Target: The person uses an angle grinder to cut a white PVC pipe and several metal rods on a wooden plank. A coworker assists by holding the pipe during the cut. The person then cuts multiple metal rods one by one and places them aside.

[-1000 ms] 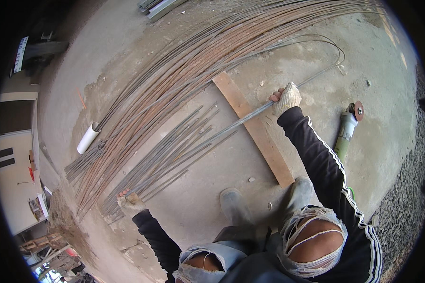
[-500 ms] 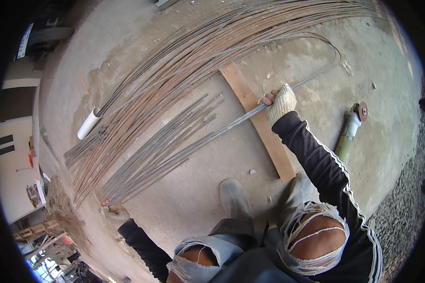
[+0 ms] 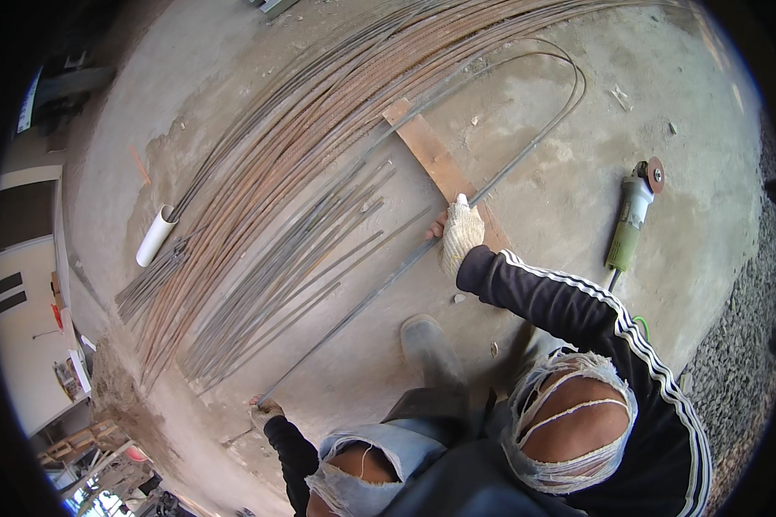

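Observation:
My right hand point(image 3: 459, 234), in a pale knitted glove with bare fingertips, is closed round steel rebar point(image 3: 535, 142) above the wooden board point(image 3: 431, 155). Past that hand the rebar bends back in a loop toward the long bundle. Its near end lies in the closed fingers of my left hand point(image 3: 265, 411), low on the left. How many rods are in my grip I cannot tell. Beside them, several shorter grey rods point(image 3: 293, 258) lie fanned out on the concrete.
A long curved bundle of rusty rebar point(image 3: 353, 112) crosses the floor, with a white plastic pipe point(image 3: 157, 237) round some of its ends. An angle grinder point(image 3: 629, 220) with a disc lies on the right. Gravel point(image 3: 733, 345) borders the concrete at far right.
Both hands have shifted: the right down and to the left, the left down and to the right. The held rebar now stands apart from the fanned rods, and its loop has moved left.

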Tool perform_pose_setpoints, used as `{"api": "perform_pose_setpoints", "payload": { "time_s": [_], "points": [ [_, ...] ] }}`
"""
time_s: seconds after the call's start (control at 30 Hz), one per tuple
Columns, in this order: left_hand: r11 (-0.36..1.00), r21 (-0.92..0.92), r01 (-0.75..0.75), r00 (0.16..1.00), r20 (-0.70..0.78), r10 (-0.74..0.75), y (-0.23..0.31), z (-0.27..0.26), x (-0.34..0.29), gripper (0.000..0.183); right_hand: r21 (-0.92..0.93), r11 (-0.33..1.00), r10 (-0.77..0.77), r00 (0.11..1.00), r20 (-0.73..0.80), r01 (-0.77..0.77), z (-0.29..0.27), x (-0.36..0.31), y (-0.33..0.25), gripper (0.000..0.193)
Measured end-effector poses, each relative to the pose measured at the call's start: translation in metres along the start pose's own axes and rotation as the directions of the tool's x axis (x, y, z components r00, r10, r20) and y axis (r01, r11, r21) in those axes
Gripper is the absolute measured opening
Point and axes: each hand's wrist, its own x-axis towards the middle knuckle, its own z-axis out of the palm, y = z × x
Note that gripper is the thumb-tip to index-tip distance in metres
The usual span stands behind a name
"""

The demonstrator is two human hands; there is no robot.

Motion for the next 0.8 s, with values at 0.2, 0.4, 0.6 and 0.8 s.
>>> {"api": "perform_pose_setpoints", "payload": {
  "time_s": [0.2,0.4,0.6,0.8],
  "points": [
    [0.967,-0.13,0.219,0.967,-0.101,-0.232,-0.004,0.026,0.018,0.017,-0.024,0.999,0.049,0.996,0.08,-0.047,0.002,-0.012,0.002,0.045],
    [0.863,-0.207,0.46,0.844,-0.2,-0.498,0.009,0.037,0.032,0.018,-0.224,0.968,0.123,0.992,0.016,-0.117,-0.003,-0.029,0.007,0.048],
    [0.938,0.028,0.345,0.901,-0.289,-0.323,-0.006,0.001,0.045,0.013,-0.037,0.982,0.183,0.983,-0.016,-0.184,0.001,-0.028,0.025,0.048],
    [0.734,0.59,0.336,0.903,-0.424,-0.072,-0.001,0.007,0.019,0.03,-0.089,0.984,0.157,0.987,0.029,-0.153,-0.005,-0.025,0.027,0.05]
  ]
}}
